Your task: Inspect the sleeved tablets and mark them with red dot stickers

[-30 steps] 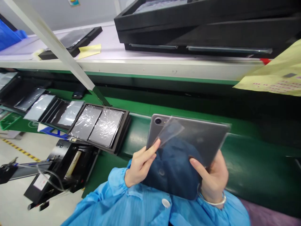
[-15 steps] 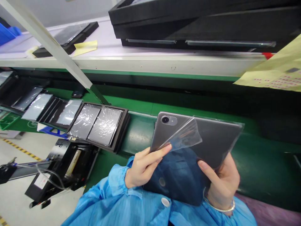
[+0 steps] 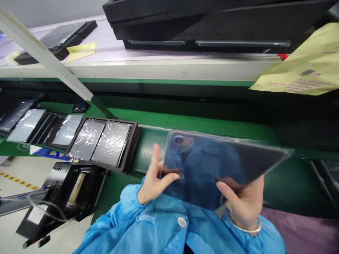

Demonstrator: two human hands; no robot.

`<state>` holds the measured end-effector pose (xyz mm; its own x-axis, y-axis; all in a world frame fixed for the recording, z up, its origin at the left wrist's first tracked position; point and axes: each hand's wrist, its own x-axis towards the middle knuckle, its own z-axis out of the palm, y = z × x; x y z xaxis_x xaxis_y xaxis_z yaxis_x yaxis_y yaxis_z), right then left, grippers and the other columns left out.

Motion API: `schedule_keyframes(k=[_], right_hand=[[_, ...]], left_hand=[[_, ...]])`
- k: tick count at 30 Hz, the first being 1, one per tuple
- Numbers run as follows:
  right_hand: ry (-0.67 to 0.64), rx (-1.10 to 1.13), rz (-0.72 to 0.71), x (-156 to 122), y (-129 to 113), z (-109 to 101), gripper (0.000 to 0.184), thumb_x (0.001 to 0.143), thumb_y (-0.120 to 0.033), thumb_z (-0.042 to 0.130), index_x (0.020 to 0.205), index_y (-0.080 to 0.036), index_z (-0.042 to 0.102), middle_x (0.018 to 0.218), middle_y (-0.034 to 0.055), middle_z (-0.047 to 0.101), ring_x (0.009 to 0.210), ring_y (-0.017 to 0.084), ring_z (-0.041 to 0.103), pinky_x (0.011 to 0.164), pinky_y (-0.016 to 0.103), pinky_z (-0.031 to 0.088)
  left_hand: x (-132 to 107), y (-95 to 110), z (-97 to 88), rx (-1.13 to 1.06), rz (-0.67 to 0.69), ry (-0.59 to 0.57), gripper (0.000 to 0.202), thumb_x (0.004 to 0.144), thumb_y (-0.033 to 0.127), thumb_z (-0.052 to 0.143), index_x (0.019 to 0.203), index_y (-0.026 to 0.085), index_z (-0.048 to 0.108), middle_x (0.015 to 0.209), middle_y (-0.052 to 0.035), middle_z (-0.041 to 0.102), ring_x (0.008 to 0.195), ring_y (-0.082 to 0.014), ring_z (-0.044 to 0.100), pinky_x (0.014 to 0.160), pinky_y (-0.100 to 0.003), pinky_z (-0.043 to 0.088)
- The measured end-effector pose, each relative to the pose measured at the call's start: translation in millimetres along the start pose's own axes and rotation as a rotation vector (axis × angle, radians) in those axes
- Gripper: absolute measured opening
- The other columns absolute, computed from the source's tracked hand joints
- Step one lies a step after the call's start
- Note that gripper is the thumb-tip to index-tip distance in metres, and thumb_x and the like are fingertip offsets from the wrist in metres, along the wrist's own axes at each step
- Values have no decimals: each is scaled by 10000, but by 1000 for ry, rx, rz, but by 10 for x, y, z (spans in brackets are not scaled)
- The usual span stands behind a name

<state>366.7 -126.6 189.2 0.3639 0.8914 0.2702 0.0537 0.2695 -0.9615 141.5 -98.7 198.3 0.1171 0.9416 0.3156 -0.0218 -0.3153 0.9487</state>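
A dark grey tablet [image 3: 203, 165] is held up at an angle over the green bench, its camera side facing me. Clear film covers its back and overhangs slightly at the right corner; the surface is a little blurred and reflects blue. My right hand [image 3: 242, 201] grips the lower right edge, thumb on the back and the other fingers hidden underneath. At the left edge is my left hand [image 3: 155, 180], its thumb over the tablet's back and its index finger pointing up beside the edge. The remaining left fingers are partly hidden behind the tablet.
To the left, a black foam tray [image 3: 132, 148] carries two film-wrapped tablets, with more wrapped pieces beyond it. A white post [image 3: 53, 60] slants up to the shelf. Black foam trays [image 3: 212, 24] stand on the shelf, and a yellow paper [image 3: 304, 67] hangs at right.
The lifted flap of clear film near the camera now lies down over the tablet's back. My left hand has let go of the film and moved to the tablet's left edge.
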Motion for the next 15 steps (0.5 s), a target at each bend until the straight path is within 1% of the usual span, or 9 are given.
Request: schedule_keyframes(k=[2, 3, 4, 5, 6, 7, 9, 12, 15], right_hand=[[-105, -91, -58, 9, 7, 7, 187, 780, -216, 880, 920, -286, 777, 705, -21, 776, 543, 193, 725, 523, 273, 623], [-163, -115, -60, 22, 12, 14, 127, 801, -226, 863, 874, -275, 771, 717, -4, 785, 582, 214, 750, 560, 298, 651], [-224, -102, -49, 39, 20, 22, 109, 829, -233, 836, 909, -269, 769, 800, 20, 808, 679, 241, 785, 638, 337, 681], [-282, -47, -34, 58, 33, 26, 152, 858, -236, 803, 1001, -268, 761, 914, 41, 821, 804, 267, 803, 738, 391, 696], [-342, 34, -31, 76, 51, 26, 223, 883, -235, 771, 1101, -273, 739, 1026, 56, 816, 926, 288, 798, 827, 449, 690], [-408, 116, -39, 92, 73, 21, 270, 902, -236, 744, 1166, -282, 716, 1116, 67, 799, 1024, 304, 777, 887, 497, 673], [-486, 217, -69, 109, 121, 1, 259, 919, -260, 722, 1176, -291, 712, 1190, 75, 777, 1111, 325, 745, 921, 548, 655], [-477, 221, -120, 109, 158, -33, 246, 914, -245, 733, 1156, -287, 728, 1186, 79, 778, 1099, 322, 750, 900, 541, 662], [-489, 219, -157, 114, 100, -50, 344, 924, -173, 705, 1215, -355, 705, 1199, 36, 775, 1080, 301, 758, 885, 532, 665]], left_hand=[[41, -200, -7, -152, -150, 106, 476, 837, 356, 835, 1276, 254, 684, 762, 15, 733, 659, -125, 689, 674, -228, 598], [60, -293, -12, -193, -192, 129, 392, 808, 390, 856, 1140, 225, 726, 728, 11, 716, 658, -132, 680, 668, -237, 589], [74, -375, -17, -218, -199, 138, 327, 793, 417, 863, 1011, 205, 742, 738, -8, 725, 691, -150, 692, 686, -257, 590], [81, -442, -21, -233, -184, 134, 293, 799, 432, 854, 923, 191, 741, 776, -34, 746, 748, -177, 715, 722, -286, 597], [81, -490, -24, -244, -153, 118, 276, 819, 436, 835, 882, 184, 742, 818, -57, 764, 807, -205, 735, 761, -319, 605], [74, -521, -26, -254, -115, 98, 259, 844, 429, 812, 881, 181, 747, 860, -75, 777, 863, -228, 746, 801, -353, 609], [52, -538, -27, -279, -32, 76, 211, 879, 390, 780, 913, 183, 756, 919, -91, 787, 928, -249, 753, 846, -393, 606], [33, -498, -20, -310, 12, 41, 172, 910, 356, 745, 942, 188, 753, 938, -97, 791, 934, -254, 760, 851, -416, 604], [45, -448, -10, -336, 15, 25, 181, 929, 366, 718, 980, 197, 753, 933, -94, 797, 930, -253, 766, 844, -413, 610]])
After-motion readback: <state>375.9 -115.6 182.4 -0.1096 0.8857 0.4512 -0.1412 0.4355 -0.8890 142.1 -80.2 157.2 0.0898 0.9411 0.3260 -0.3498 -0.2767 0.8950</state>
